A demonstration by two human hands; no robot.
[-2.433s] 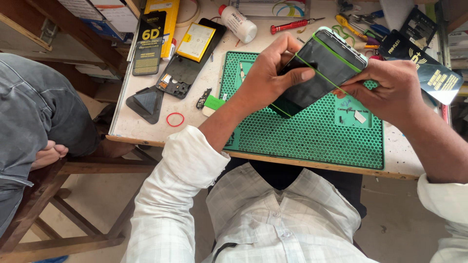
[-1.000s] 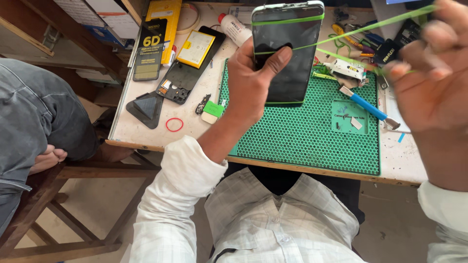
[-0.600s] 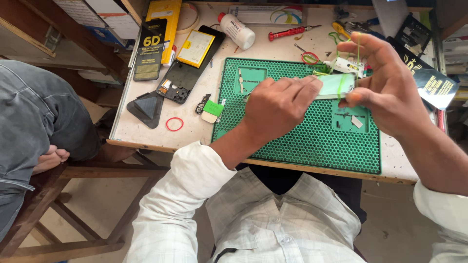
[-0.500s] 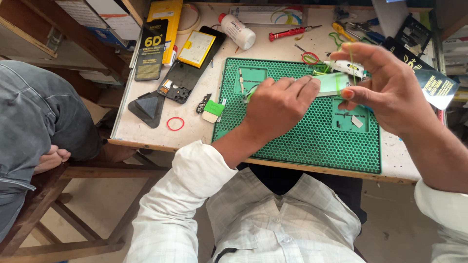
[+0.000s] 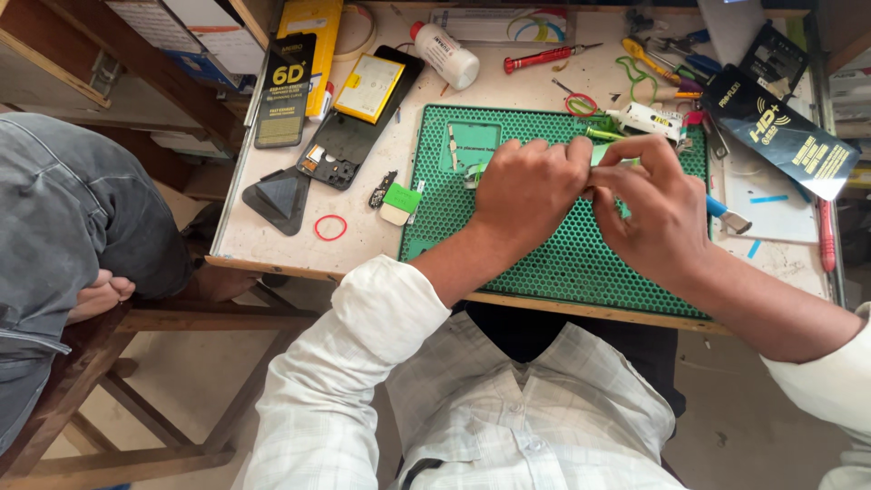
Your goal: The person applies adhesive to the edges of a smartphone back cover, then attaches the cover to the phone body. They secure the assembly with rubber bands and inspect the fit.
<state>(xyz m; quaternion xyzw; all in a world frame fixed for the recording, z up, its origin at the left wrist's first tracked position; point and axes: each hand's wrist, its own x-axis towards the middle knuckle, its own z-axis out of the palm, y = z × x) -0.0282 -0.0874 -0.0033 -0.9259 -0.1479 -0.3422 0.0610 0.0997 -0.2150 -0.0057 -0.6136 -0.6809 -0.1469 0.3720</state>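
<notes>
My left hand (image 5: 531,186) and my right hand (image 5: 655,207) meet over the green honeycomb mat (image 5: 562,263) on the workbench. The left hand is a closed fist. The right thumb and forefinger pinch against it at a pale green sliver (image 5: 602,154), the only visible part of the phone, which is held nearly edge-on. The rest of the phone is hidden by my fingers. I cannot make out the green rubber band on it.
An opened phone shell with a yellow battery (image 5: 363,100), a black packet (image 5: 283,91), a white bottle (image 5: 445,53), a red screwdriver (image 5: 544,59) and a red rubber band (image 5: 330,227) lie left and behind. Tools and a black packet (image 5: 780,127) crowd the right. A person in grey (image 5: 63,227) sits left.
The phone came down from upright, with the green band stretched off to the right, to the mat. Both hands have closed together over it.
</notes>
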